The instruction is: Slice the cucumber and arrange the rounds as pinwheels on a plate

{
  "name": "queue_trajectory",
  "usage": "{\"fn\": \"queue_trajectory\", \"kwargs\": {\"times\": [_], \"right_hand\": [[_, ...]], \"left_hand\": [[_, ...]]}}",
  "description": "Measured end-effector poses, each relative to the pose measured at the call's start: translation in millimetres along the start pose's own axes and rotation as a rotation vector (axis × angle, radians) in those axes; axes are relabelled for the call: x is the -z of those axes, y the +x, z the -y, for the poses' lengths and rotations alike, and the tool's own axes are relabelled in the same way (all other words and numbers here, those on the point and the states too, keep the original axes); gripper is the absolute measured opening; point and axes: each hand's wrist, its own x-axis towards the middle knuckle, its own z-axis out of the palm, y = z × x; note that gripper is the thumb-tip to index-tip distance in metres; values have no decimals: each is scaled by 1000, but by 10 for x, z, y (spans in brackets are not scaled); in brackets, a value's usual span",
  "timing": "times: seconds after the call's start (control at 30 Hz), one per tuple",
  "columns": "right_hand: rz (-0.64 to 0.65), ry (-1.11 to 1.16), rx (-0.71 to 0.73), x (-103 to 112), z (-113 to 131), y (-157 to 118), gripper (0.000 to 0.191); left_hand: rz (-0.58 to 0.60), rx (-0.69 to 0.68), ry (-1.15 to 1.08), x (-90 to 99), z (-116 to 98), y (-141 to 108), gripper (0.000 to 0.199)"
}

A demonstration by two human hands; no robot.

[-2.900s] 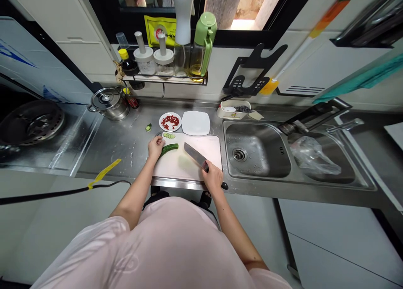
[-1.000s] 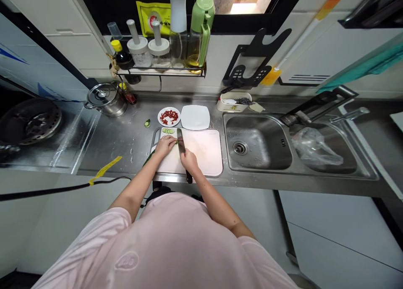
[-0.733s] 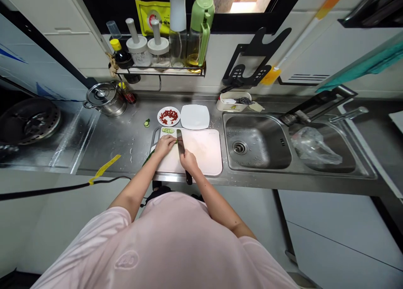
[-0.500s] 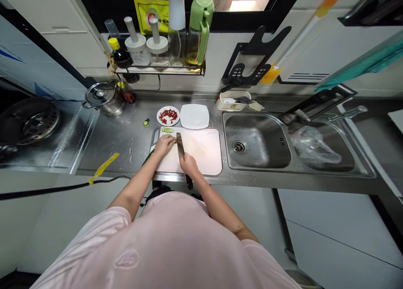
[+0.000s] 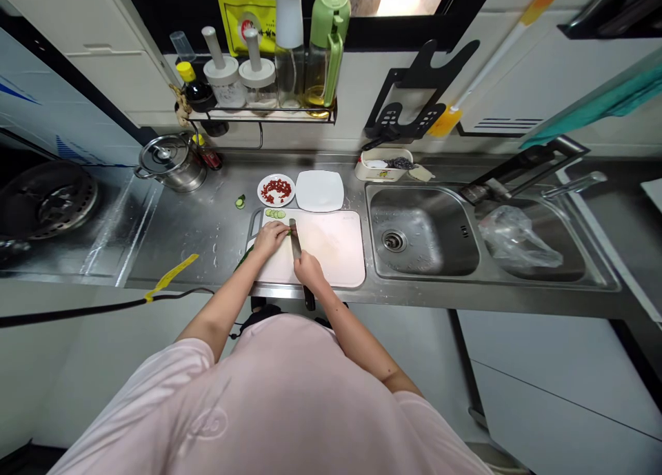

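Observation:
A white cutting board point(image 5: 331, 247) lies on the steel counter. My right hand point(image 5: 310, 269) is closed round the handle of a knife point(image 5: 296, 239), whose blade points away from me over the board. Left of the blade, my left hand point(image 5: 271, 239) grips a cucumber, its fingertips close to the blade; the hand and forearm cover most of the cucumber, and its dark green end point(image 5: 244, 258) shows at the board's left edge. Several cucumber slices point(image 5: 275, 214) lie at the board's top left. Behind the board are a plate of chopped red pieces point(image 5: 276, 190) and a square white plate point(image 5: 319, 191).
To the right is a double sink point(image 5: 424, 234) with a plastic bag point(image 5: 520, 237) in its far basin. A lidded pot point(image 5: 173, 161) stands at the back left. Cucumber scraps point(image 5: 241, 201) lie left of the plates. A shelf point(image 5: 263, 115) holds bottles and jars above the counter.
The knife and my right hand have shifted very slightly left. My left hand stays in place on the cucumber.

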Motion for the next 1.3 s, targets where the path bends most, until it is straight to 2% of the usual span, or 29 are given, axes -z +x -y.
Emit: {"fn": "queue_trajectory", "kwargs": {"times": [0.17,0.5,0.87,1.13,1.3], "right_hand": [[-3,2,9,-12,24,59,22],[22,-1,-7,-25,12,-25,23],[16,6,-19,11,118,127,24],[20,-7,-9,-31,62,39,23],[16,-11,-21,-43,80,99,23]], "left_hand": [[20,15,13,8,0,3,23],[24,11,23,14,5,9,24],[19,-5,26,27,-17,8,23],[12,-17,23,11,15,13,22],[13,-22,18,12,4,11,22]]}}
